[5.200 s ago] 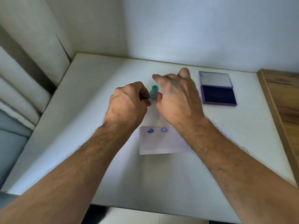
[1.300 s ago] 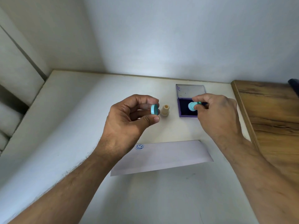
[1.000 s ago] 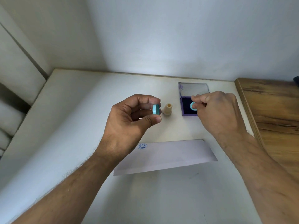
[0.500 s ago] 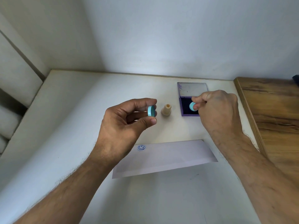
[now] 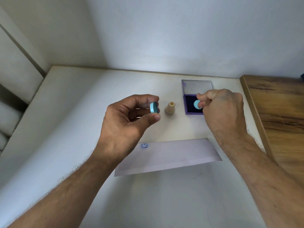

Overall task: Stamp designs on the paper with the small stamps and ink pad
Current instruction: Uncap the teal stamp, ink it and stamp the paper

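My left hand (image 5: 128, 119) pinches a round teal stamp cap (image 5: 153, 107) between thumb and fingers, held in the air above the table. My right hand (image 5: 222, 111) grips a small teal stamp (image 5: 197, 104) over the dark pad of the open purple ink pad (image 5: 189, 111); I cannot tell if the stamp touches the ink. A beige stamp (image 5: 170, 108) stands upright on the table between my hands. A strip of pale paper (image 5: 172, 155) lies nearer to me, with a blue smiley print (image 5: 144, 145) at its left end.
The white table (image 5: 65, 129) meets a wall at the back and a wooden surface (image 5: 279, 116) on the right. The ink pad's lid (image 5: 197, 87) lies open behind the pad. Pale cushions (image 5: 14, 89) lie to the left.
Five seconds ago both hands were at a teal stamp above the paper. Since one second ago the right hand stays at the ink pad with the stamp; the left hand barely shifts with the cap.
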`<action>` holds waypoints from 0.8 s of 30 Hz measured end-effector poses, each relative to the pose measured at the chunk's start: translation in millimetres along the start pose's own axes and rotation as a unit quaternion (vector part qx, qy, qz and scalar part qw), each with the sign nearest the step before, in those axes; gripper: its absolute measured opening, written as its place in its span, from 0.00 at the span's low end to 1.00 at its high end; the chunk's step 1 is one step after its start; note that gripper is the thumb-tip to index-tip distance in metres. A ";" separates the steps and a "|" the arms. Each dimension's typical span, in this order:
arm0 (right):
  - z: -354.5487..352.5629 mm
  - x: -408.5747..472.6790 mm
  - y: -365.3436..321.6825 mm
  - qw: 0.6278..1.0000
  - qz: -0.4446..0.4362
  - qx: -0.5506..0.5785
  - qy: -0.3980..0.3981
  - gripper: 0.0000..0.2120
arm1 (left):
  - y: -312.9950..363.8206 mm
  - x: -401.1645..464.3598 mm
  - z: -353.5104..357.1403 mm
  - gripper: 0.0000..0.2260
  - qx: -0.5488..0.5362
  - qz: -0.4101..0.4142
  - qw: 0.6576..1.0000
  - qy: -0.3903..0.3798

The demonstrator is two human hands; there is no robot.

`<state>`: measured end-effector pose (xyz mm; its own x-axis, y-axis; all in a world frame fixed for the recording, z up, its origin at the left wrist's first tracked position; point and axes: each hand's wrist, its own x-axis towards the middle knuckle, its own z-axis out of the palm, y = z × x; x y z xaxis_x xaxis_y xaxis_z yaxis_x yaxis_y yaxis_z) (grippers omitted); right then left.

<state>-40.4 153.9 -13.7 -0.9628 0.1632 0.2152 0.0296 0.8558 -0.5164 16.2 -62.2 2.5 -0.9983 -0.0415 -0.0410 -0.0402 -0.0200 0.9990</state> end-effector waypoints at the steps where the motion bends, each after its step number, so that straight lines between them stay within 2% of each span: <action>1: -0.1 0.0 -1.3 1.000 0.000 -0.006 0.000 0.11 | 0.3 0.1 -0.8 0.14 0.001 0.002 1.000 0.004; 3: -0.1 1.7 -1.7 1.000 0.018 0.014 -0.010 0.09 | 1.3 -0.6 -2.6 0.15 0.002 0.004 1.000 0.012; 6: 0.1 10.6 -1.1 0.968 0.163 0.176 -0.070 0.08 | 3.0 -3.2 -3.4 0.15 0.000 0.003 1.000 0.013; 11: 8.1 10.7 5.3 0.976 0.139 0.163 -0.044 0.08 | 2.0 -3.2 -2.9 0.15 0.023 0.002 1.000 0.006; 14: 8.8 12.8 6.5 0.945 0.208 0.245 -0.062 0.09 | 2.1 -2.6 -1.6 0.14 0.029 -0.005 1.000 0.009; 18: 5.5 6.3 6.1 0.965 0.141 0.215 -0.058 0.07 | 1.4 -2.9 -2.0 0.14 0.036 -0.012 0.999 0.009; 21: 1.8 -1.8 5.0 0.992 0.060 0.106 -0.029 0.10 | 3.4 -3.5 -2.8 0.13 0.041 -0.019 0.999 0.011; 24: 3.1 -10.5 6.9 0.999 -0.004 0.043 0.012 0.13 | 4.0 -4.3 -5.3 0.12 0.043 -0.031 0.998 0.024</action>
<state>-30.9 156.5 -22.1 -0.9562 0.1693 0.2390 -0.0019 0.8123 -0.5832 20.6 -67.5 6.6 -0.9907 -0.0910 -0.1011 -0.1070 0.0615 0.9924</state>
